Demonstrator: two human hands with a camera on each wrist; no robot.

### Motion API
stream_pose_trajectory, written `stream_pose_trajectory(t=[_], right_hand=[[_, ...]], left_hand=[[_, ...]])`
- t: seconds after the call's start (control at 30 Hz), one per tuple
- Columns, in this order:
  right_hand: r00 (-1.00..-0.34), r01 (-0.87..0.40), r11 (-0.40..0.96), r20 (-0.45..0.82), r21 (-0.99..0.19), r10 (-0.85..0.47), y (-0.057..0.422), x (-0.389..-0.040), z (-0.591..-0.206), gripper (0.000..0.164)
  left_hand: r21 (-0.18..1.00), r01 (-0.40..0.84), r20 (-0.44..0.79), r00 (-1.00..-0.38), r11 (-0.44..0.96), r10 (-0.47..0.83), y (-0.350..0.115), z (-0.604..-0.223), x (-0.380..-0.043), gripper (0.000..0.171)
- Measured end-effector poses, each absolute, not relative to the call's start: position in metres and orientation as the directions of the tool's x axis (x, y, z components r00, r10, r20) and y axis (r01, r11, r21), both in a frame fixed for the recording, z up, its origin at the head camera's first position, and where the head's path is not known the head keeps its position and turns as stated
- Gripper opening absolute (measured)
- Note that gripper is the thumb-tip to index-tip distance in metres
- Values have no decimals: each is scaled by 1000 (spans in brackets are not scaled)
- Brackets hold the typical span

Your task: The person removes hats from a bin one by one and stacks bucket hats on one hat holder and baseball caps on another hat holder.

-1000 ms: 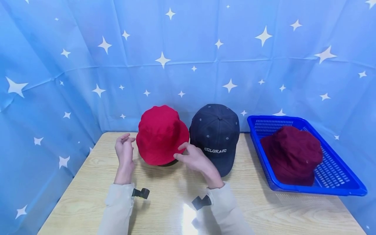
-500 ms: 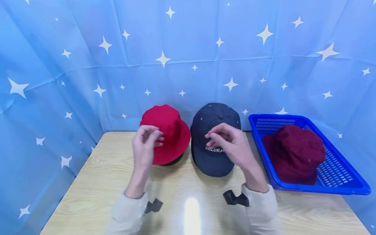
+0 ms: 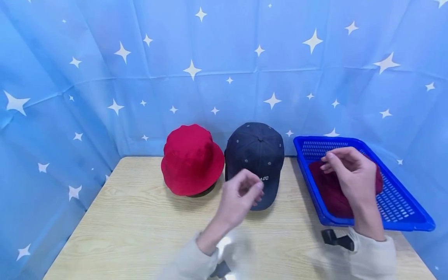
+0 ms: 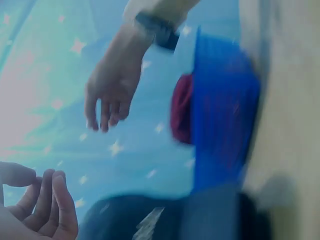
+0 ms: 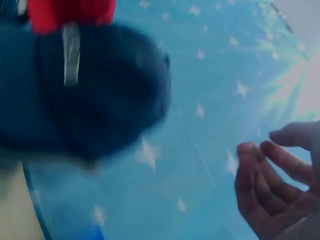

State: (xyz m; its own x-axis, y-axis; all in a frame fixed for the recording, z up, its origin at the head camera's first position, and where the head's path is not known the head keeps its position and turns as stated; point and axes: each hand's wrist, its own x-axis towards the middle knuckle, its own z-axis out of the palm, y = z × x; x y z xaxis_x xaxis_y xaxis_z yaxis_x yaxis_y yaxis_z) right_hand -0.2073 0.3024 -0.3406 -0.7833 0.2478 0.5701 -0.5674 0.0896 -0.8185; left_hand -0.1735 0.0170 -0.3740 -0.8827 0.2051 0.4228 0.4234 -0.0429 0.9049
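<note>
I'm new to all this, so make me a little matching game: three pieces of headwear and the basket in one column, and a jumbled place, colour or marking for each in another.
Column one:
1. Red hat
2. Dark cap
3. Maroon hat
4. Basket

Column two, as the head view shows it:
A. Blue, with holes
B. Has white lettering
C. Farthest left of the headwear
D. Inside the basket

Pairs: 1-C, 2-B, 3-D, 4-A

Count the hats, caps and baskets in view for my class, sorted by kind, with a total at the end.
Bucket hats: 2 (red hat, maroon hat partly behind a hand)
Caps: 1 (navy cap)
Baskets: 1 (blue basket)
Total: 4
</note>
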Motion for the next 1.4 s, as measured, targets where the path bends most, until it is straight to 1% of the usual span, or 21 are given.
stream_pose_trajectory(t=[0.07, 0.13, 0.2, 0.3, 0.4, 0.5, 0.57, 0.63, 0.73, 0.8, 0.87, 0.93, 1.0, 1.1, 1.2, 1.3, 1.4], right_hand=[[-792, -479, 204, 521, -854, 318, 325, -211, -345, 13], [-803, -361, 322, 467, -875, 371, 348, -213, -350, 14], [-820, -247, 432, 424, -868, 383, 369, -214, -356, 17], [-864, -111, 601, 375, -792, 335, 394, -212, -363, 27], [-909, -13, 760, 324, -650, 261, 407, -212, -368, 40], [-949, 12, 841, 260, -541, 180, 408, -215, -372, 51], [-965, -1, 862, 227, -507, 132, 408, -217, -373, 54], [-976, -14, 871, 195, -491, 95, 407, -218, -375, 58], [-979, -22, 880, 189, -474, 77, 405, -220, -377, 59], [-974, -32, 887, 215, -461, 76, 402, -221, -379, 51], [-965, -49, 890, 251, -453, 74, 400, -222, -379, 40], [-955, -66, 892, 287, -447, 73, 397, -224, -378, 30], [-943, -75, 893, 323, -443, 82, 394, -224, -375, 23], [-916, -61, 893, 380, -445, 127, 390, -223, -372, 18], [-886, -8, 889, 415, -458, 206, 388, -221, -369, 17], [-843, 36, 874, 454, -484, 287, 385, -220, -369, 18], [-786, 60, 860, 507, -506, 354, 381, -219, -367, 17]], left_hand=[[917, 395, 394, -884, -49, 252, 36, -384, -173, 4], [932, 360, 356, -886, -46, 298, 56, -395, -173, 4], [950, 308, 307, -889, -52, 340, 75, -406, -174, 5], [976, 210, 213, -901, -51, 379, 100, -420, -177, 7], [995, 97, 99, -930, -22, 353, 122, -433, -181, 8], [999, -8, -23, -955, 49, 297, 138, -444, -182, 26], [995, -73, -89, -958, 68, 274, 147, -450, -181, 39], [992, -118, -125, -949, 39, 291, 154, -455, -180, 48], [977, -185, -136, -926, -109, 352, 163, -459, -179, 45], [951, -228, -131, -907, -207, 399, 166, -461, -180, 43], [920, -265, -121, -891, -287, 437, 167, -462, -181, 42], [890, -298, -111, -877, -346, 468, 168, -462, -182, 44], [864, -320, -104, -868, -388, 485, 170, -461, -182, 46], [828, -344, -96, -865, -443, 493, 173, -460, -181, 48], [816, -347, -106, -876, -462, 470, 175, -459, -181, 48], [826, -331, -117, -893, -456, 435, 177, -459, -181, 44], [831, -326, -126, -900, -451, 418, 179, -461, -183, 37]])
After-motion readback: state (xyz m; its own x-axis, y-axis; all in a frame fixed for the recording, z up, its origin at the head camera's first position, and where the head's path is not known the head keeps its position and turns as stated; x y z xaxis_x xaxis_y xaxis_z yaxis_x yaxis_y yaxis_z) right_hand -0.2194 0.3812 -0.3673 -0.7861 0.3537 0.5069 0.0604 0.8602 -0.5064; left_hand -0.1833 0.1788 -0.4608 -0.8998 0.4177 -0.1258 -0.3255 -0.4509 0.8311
